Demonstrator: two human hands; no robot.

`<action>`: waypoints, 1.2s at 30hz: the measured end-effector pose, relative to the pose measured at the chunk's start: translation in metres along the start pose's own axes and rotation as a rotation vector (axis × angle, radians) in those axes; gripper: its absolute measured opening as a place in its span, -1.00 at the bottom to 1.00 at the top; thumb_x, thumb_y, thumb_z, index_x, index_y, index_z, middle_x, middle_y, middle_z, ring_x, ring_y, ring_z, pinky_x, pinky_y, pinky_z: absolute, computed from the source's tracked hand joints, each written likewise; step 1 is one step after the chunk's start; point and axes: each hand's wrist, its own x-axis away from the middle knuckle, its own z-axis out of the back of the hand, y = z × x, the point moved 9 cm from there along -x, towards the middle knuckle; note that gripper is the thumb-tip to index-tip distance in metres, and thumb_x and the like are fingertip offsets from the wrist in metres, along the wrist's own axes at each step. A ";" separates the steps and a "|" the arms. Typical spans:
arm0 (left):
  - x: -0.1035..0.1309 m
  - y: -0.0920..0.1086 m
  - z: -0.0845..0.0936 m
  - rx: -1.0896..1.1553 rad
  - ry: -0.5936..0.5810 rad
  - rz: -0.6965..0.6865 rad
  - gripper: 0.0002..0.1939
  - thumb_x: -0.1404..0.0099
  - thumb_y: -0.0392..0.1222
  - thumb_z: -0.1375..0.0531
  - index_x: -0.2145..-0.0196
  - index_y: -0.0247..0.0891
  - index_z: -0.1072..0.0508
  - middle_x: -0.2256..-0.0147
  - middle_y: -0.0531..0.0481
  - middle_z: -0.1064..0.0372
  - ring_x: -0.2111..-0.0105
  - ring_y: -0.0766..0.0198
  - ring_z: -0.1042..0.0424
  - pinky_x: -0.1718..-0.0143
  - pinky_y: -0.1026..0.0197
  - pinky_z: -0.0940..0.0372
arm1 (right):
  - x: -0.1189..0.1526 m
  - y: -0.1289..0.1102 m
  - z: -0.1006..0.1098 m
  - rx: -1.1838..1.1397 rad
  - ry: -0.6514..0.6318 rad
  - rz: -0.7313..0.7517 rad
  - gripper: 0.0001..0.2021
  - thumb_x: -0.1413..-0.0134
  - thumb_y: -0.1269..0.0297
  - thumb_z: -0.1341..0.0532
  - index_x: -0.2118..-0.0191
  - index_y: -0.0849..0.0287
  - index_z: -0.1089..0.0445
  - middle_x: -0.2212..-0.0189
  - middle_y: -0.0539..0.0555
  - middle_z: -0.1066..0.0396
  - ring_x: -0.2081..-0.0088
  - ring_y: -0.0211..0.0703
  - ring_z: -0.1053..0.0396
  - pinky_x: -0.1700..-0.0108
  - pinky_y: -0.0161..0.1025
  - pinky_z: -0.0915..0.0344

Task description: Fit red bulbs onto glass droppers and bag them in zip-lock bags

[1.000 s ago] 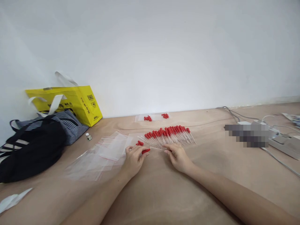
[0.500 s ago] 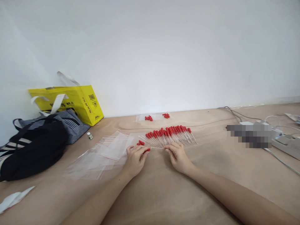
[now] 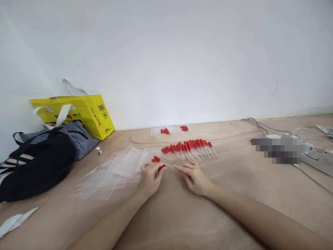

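Between the fingertips of my left hand (image 3: 150, 178) is a small red rubber bulb (image 3: 162, 167). A thin clear dropper tube (image 3: 170, 166) runs from the bulb to my right hand (image 3: 195, 178), whose fingers are closed on its other end. Whether the tube sits inside the bulb is too small to tell. Just beyond both hands lies a slanted row of droppers (image 3: 186, 147), with red bulbs at the far ends and thin tubes toward me. A few loose red bulbs (image 3: 156, 159) lie by my left fingertips.
Clear zip bags (image 3: 122, 166) overlap left of my left hand. Near the wall, more red bulbs (image 3: 164, 131) rest on a clear bag. A yellow bag (image 3: 100, 118), a black bag (image 3: 39, 163) and a small bottle (image 3: 99, 151) stand left. A power strip (image 3: 318, 161) with cables lies right.
My right fingers have moved left along the tube, closer to the red bulb, and less of the tube shows between the hands. My left hand has hardly moved.
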 end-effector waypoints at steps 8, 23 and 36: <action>0.002 0.003 -0.001 -0.005 -0.016 -0.034 -0.82 -0.24 -0.20 -0.01 0.32 -0.17 -0.40 0.35 0.04 -0.46 0.29 0.23 -0.36 0.13 0.07 0.04 | -0.001 0.002 -0.002 0.079 0.046 -0.011 -0.74 -0.12 0.35 -0.01 0.10 0.09 -0.33 0.46 0.01 -0.37 0.41 -0.29 -0.26 0.25 -0.27 -0.02; 0.011 0.028 -0.007 -0.053 -0.153 -0.225 -0.78 -0.28 -0.21 0.05 0.36 -0.19 -0.39 0.40 0.02 -0.43 0.32 0.24 -0.33 0.03 0.02 0.15 | -0.001 -0.006 0.004 0.358 -0.021 0.253 -0.60 0.12 0.58 0.02 0.18 0.11 -0.38 0.51 -0.01 -0.33 0.54 -0.33 -0.13 0.27 -0.20 0.13; 0.015 0.040 -0.003 -0.046 -0.138 -0.307 -0.79 -0.26 -0.24 0.05 0.43 -0.23 -0.36 0.46 0.05 -0.40 0.38 0.28 -0.33 0.04 0.03 0.13 | -0.005 -0.012 -0.005 0.306 -0.037 0.191 -0.74 0.06 0.52 0.02 0.32 0.17 -0.36 0.48 0.00 -0.33 0.50 -0.30 -0.09 0.33 -0.25 0.17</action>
